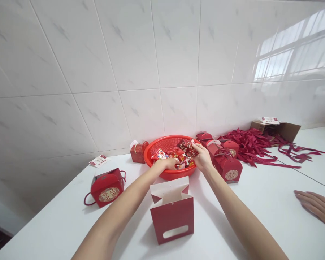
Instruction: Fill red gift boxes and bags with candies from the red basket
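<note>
A red plastic basket (166,176) holds several wrapped candies (182,159) and stands against the tiled wall. My left hand (172,163) reaches down into it, fingers curled among the candies; what they grip, if anything, is hidden. Over the basket's right side, my right hand (202,156) is closed on dark red candy packets (189,146) with a printed pattern. Between my forearms an upright red paper gift box (172,218) has its top flaps open, showing a white inside and a slot in its front.
A red gift box with cord handles (108,189) stands at left, near a printed card (99,161). Behind it is a small red box (138,152). Several closed gift boxes (231,169), red ribbons (245,146) and a cardboard box (291,130) lie right. Another person's hand (318,206) rests at right.
</note>
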`<state>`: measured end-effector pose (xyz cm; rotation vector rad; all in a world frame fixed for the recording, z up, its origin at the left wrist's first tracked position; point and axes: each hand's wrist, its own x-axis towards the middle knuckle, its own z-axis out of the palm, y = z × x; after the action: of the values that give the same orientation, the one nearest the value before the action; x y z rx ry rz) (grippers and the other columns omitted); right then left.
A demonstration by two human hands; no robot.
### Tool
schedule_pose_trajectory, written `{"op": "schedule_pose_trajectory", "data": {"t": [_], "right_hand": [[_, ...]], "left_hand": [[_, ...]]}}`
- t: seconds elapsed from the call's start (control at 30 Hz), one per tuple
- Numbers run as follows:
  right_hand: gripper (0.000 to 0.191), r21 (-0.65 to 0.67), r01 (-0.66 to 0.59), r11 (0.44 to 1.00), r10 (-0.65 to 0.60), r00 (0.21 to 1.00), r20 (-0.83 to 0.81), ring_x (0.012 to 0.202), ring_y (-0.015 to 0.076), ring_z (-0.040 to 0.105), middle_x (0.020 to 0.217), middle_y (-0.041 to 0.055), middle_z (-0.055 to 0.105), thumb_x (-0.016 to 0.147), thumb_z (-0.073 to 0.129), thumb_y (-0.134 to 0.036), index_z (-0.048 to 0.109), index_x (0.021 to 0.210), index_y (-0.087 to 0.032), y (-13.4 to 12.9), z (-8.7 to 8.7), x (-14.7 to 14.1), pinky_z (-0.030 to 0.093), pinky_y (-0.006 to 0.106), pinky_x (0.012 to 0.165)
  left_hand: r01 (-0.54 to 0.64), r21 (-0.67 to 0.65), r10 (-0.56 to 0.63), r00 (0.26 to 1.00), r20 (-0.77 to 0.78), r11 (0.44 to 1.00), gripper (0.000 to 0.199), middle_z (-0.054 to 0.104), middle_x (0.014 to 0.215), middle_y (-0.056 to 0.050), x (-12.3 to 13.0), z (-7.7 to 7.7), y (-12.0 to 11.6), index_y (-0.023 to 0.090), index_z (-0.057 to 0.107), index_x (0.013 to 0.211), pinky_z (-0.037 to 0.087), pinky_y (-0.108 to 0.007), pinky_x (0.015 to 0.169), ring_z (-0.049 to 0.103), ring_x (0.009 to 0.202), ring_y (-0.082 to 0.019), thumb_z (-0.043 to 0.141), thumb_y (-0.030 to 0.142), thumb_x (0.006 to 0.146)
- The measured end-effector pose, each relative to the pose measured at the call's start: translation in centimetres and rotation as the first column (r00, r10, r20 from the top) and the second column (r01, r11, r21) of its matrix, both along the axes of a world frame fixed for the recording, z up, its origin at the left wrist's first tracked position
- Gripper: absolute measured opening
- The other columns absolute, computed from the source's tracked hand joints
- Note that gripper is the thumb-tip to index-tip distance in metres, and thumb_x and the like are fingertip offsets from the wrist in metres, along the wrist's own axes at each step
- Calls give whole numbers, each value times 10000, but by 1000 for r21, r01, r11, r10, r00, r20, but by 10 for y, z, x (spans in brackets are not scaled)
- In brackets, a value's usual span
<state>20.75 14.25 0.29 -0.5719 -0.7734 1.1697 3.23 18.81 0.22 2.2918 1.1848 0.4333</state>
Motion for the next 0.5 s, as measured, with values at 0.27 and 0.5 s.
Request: {"op": "schedule_pose_trajectory", "data": {"t": [0.27,0.5], "right_hand": [[326,-13,0,1000,0,1000,16,835,258,718,801,40,770,521,908,-414,714,709,-231,1,-2,-2,577,403,826],[270,9,-29,1000,29,999,20,880,258,728,832,52,778,586,884,-374,714,726,-218,-1,-3,1,578,402,848]], "left_hand": [[66,-63,-66,998,-11,996,132,588,532,37,3,-4,-8,219,596,542,387,-268,536,514,495,-155,727,206,544],[-148,56,123,940,317,987,302,692,790,-2,2,-4,-8,178,654,816,474,-282,676,628,743,-200,727,409,635]]}}
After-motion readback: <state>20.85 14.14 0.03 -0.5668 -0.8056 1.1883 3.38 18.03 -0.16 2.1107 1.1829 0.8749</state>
